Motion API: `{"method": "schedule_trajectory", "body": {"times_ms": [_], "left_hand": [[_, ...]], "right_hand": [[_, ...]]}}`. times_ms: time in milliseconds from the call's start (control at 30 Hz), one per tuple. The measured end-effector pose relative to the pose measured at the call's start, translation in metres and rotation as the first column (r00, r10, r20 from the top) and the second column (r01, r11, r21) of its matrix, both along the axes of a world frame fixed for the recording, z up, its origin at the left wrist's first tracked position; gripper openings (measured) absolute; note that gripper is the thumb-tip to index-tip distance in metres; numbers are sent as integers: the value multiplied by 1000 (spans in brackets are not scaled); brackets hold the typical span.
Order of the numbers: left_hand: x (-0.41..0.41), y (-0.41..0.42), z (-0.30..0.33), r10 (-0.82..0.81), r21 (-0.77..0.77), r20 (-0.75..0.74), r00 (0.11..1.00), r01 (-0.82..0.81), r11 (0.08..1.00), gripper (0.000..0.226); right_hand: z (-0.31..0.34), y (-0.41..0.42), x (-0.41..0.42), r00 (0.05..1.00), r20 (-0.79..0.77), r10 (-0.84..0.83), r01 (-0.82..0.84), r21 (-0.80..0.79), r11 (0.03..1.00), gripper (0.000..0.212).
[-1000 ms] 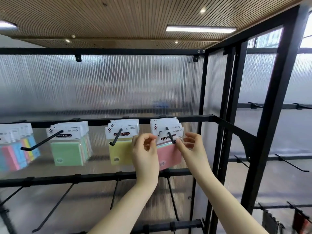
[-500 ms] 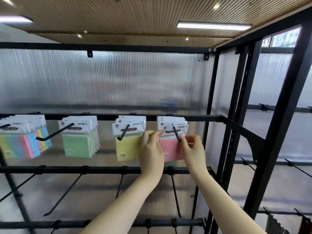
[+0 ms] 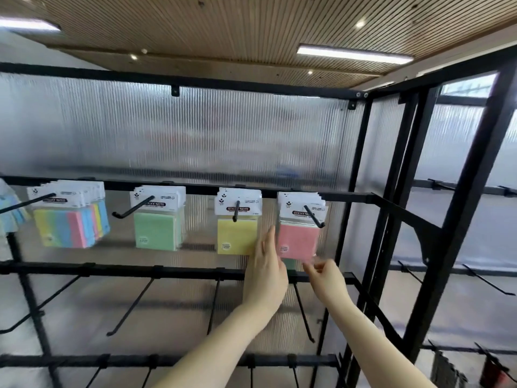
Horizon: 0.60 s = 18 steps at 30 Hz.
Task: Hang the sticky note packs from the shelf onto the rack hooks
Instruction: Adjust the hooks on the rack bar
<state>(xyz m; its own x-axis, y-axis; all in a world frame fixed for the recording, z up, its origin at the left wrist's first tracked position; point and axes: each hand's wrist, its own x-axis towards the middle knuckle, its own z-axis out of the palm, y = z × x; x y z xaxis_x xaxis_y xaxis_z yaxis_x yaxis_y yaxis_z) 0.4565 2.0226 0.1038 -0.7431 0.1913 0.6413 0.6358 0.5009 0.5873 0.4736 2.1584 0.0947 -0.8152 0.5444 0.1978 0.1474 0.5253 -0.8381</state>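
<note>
Pink sticky note packs hang centre-right of frame on a black hook, w/ white header cards stacked behind the front one. Largest thing: black rack frame, posts down the right side, crossbars spanning left to right, ribbed translucent panel behind. Wood-slat ceiling across the top w/ strip lights. On the same bar, going left: yellow packs at centre, green packs centre-left, multicolour packs at far left, each on its own hook. Lower bars carry bare hooks angled down toward the camera.

Left hand below centre, fingers straight and together, fingertips between yellow & pink packs, beside the pink pack's left edge; touching or not, can't tell. Right hand just below the pink pack's bottom right corner, fingers loosely curled, blurred; holds nothing that shows.
</note>
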Motion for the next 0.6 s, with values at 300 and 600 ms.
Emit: {"method": "schedule_trajectory", "body": {"times_ms": [300, 600], "left_hand": [[8, -101, -23, -153, -85, 174, 973, 169, 982, 30], [22, -309, -25, 11, -212, 291, 957, 53, 976, 21]], "right_hand": [[-2, -93, 27, 997, 78, 1, -9, 105, 994, 19], [1, -293, 24, 946, 46, 321, -322, 254, 912, 19]]}}
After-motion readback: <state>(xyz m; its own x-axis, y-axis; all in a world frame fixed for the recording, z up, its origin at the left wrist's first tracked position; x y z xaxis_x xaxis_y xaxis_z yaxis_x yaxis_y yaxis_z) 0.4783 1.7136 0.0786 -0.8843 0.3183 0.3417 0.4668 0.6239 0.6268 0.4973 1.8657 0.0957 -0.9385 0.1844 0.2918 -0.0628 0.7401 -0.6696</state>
